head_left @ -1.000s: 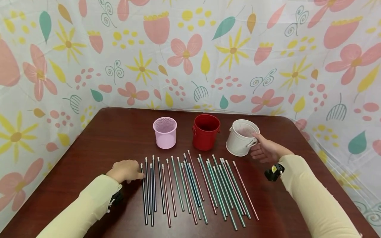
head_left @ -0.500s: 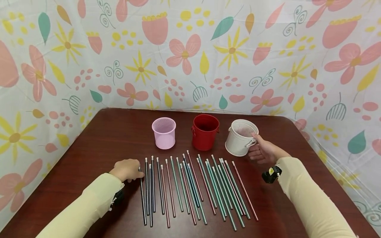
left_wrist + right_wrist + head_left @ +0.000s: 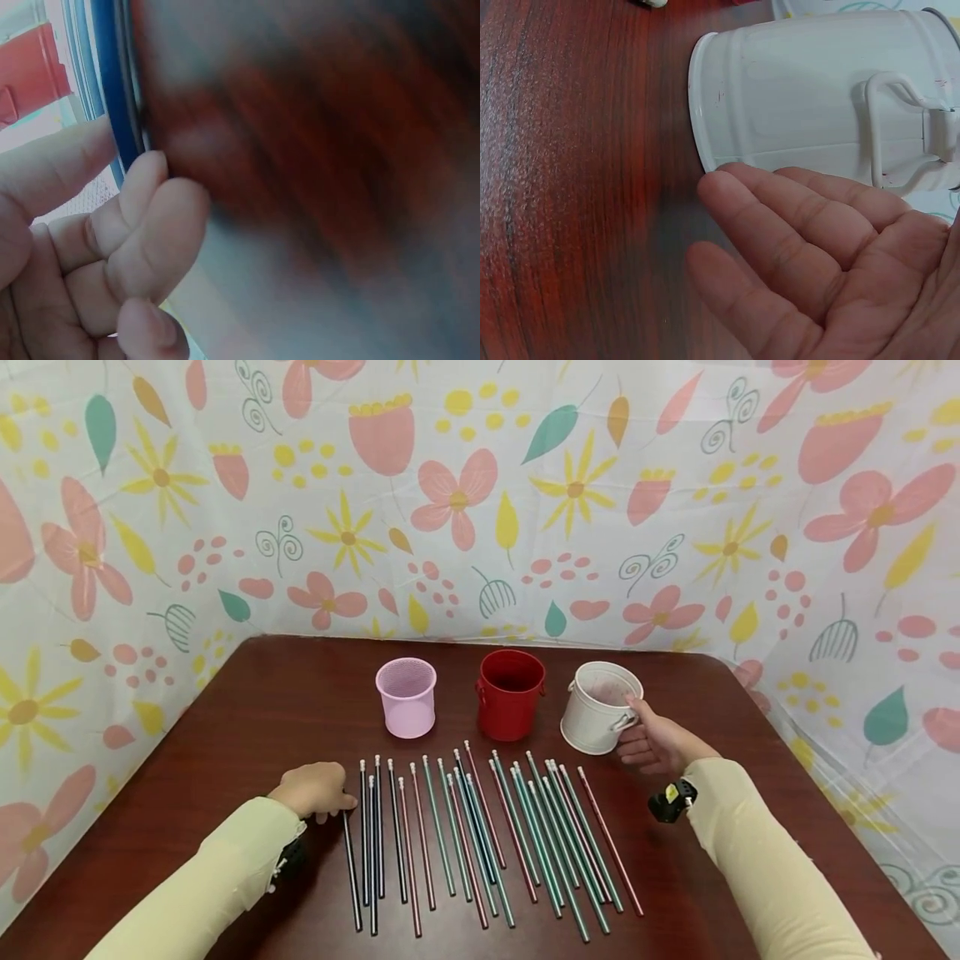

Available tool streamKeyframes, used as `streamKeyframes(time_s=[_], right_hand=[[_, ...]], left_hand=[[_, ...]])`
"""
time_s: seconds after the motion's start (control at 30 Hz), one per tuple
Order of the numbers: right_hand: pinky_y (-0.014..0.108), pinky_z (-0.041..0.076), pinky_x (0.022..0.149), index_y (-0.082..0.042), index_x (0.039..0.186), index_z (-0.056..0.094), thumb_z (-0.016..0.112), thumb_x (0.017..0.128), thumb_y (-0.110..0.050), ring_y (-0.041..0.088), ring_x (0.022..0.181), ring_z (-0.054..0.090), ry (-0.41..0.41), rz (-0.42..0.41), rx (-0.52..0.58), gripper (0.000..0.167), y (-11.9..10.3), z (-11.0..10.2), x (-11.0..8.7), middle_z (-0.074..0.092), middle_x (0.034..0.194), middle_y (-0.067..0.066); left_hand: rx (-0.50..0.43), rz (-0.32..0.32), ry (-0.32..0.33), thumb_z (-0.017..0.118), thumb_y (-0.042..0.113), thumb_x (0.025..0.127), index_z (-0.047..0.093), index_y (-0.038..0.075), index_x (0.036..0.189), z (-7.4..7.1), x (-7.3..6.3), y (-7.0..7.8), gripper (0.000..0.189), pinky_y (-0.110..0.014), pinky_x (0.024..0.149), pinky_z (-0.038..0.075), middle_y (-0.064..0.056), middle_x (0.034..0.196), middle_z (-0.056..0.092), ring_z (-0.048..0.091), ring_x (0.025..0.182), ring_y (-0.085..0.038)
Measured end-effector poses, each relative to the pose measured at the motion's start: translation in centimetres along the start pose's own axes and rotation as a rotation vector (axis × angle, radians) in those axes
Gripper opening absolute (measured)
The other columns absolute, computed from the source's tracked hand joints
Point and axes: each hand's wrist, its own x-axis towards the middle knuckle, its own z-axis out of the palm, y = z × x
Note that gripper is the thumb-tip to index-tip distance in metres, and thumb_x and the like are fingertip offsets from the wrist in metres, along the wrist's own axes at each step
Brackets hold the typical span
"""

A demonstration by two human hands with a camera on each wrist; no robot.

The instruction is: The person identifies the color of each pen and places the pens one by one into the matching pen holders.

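At the left end of a row of pencils, my left hand (image 3: 315, 789) pinches a dark blue pencil (image 3: 351, 868) near its top end, which the fingers hide. In the left wrist view that blue pencil (image 3: 114, 82) runs between the thumb and the fingertips. On the right side, my right hand (image 3: 660, 743) holds the white bucket (image 3: 592, 722) with the thumb over its rim. The right wrist view has the other fingers (image 3: 780, 247) loosely extended beside the bucket's outer wall, below its handle (image 3: 874, 135). The bucket stands upright on the table.
Several red, green and dark blue pencils (image 3: 457, 835) with white eraser ends lie side by side on the dark wooden table (image 3: 247, 718). A red bucket (image 3: 512, 702) and a pink mesh cup (image 3: 408, 706) stand behind them. A flowered cloth (image 3: 450, 527) hangs at the back.
My left hand has taken hold of the leftmost pencil and drawn it slightly left, away from the row; its white end is now covered. The right hand keeps its place at the white bucket.
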Motion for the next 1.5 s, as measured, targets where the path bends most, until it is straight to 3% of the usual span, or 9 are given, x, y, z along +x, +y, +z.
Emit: streamKeyframes(time_s=[0.3,0.43,0.57,0.8,0.9,1.03,1.23,1.37,1.5], right_hand=[[0.049,0.043,0.095,0.019,0.138,0.026,0.006,0.087,-0.075,0.025,0.104,0.06,-0.03,0.031,0.021,0.108,0.0,0.1,-0.1,0.05,0.13,0.031],[0.048,0.044,0.093,0.019,0.135,0.031,0.01,0.089,-0.073,0.023,0.1,0.062,0.009,0.022,0.029,0.105,0.3,0.3,-0.2,0.057,0.123,0.027],[0.049,0.044,0.094,0.018,0.132,0.035,0.012,0.09,-0.073,0.024,0.098,0.063,0.041,0.012,0.031,0.103,0.5,0.4,-0.1,0.061,0.119,0.024],[0.057,0.037,0.1,0.019,0.137,0.028,0.007,0.089,-0.074,0.041,0.118,0.051,-0.004,0.034,-0.051,0.107,0.2,-0.1,-0.3,0.044,0.135,0.036],[0.057,0.036,0.1,0.019,0.138,0.026,0.007,0.09,-0.072,0.042,0.12,0.049,-0.016,0.035,-0.063,0.105,-0.1,-0.2,-0.4,0.043,0.135,0.035],[0.056,0.037,0.101,0.019,0.138,0.027,0.007,0.091,-0.07,0.041,0.119,0.05,-0.015,0.032,-0.055,0.103,-0.4,-0.2,-0.5,0.044,0.135,0.035],[0.057,0.034,0.103,0.021,0.139,0.023,0.008,0.092,-0.07,0.048,0.13,0.036,-0.026,0.016,-0.05,0.103,-0.6,-0.3,-0.6,0.031,0.141,0.038],[0.055,0.03,0.107,0.022,0.139,0.021,0.01,0.092,-0.07,0.049,0.133,0.029,-0.035,0.004,-0.031,0.104,-0.7,-0.4,-0.4,0.025,0.143,0.038],[0.053,0.023,0.111,0.025,0.138,0.018,0.009,0.093,-0.065,0.049,0.135,0.021,-0.045,-0.011,0.004,0.101,-0.7,-0.4,-0.1,0.018,0.145,0.039]], left_hand=[[-0.035,0.028,-0.042,0.066,0.018,0.09,0.061,0.008,0.063,-0.2,-0.1,0.4,0.029,-0.027,0.043,0.04,-0.003,0.053,0.059,0.054,0.046,-0.017],[-0.046,0.016,-0.048,0.066,0.017,0.09,0.062,0.009,0.064,0.1,-0.1,0.1,0.028,-0.029,0.045,0.043,-0.003,0.054,0.059,0.054,0.046,-0.018],[-0.051,0.005,-0.012,0.065,0.016,0.089,0.062,0.009,0.063,0.2,-0.1,0.0,0.027,-0.031,0.045,0.043,-0.002,0.053,0.059,0.052,0.045,-0.018],[-0.123,0.015,0.132,0.061,0.018,0.087,0.06,0.011,0.057,-1.0,-0.1,0.1,0.031,-0.028,0.044,0.038,0.0,0.053,0.059,0.051,0.048,-0.015],[-0.161,0.023,0.185,0.06,0.021,0.088,0.062,0.01,0.058,-2.0,-0.3,0.1,0.033,-0.026,0.044,0.034,-0.001,0.056,0.061,0.049,0.05,-0.014],[-0.239,0.075,0.229,0.06,0.023,0.09,0.066,0.008,0.065,-3.1,-0.5,0.1,0.029,-0.026,0.046,0.034,-0.002,0.059,0.062,0.051,0.051,-0.013],[-0.417,0.205,0.341,0.063,0.016,0.089,0.07,0.001,0.081,-4.4,-0.8,-0.1,0.018,-0.03,0.054,0.046,-0.004,0.068,0.066,0.061,0.056,-0.018],[-0.481,0.214,0.45,0.064,0.014,0.09,0.07,-0.002,0.092,-5.0,-1.1,-0.2,0.017,-0.031,0.06,0.048,-0.009,0.075,0.069,0.065,0.063,-0.023],[-0.516,0.209,0.556,0.065,0.014,0.09,0.069,-0.004,0.095,-5.3,-1.5,-0.5,0.019,-0.03,0.058,0.047,-0.01,0.073,0.068,0.066,0.066,-0.025]])
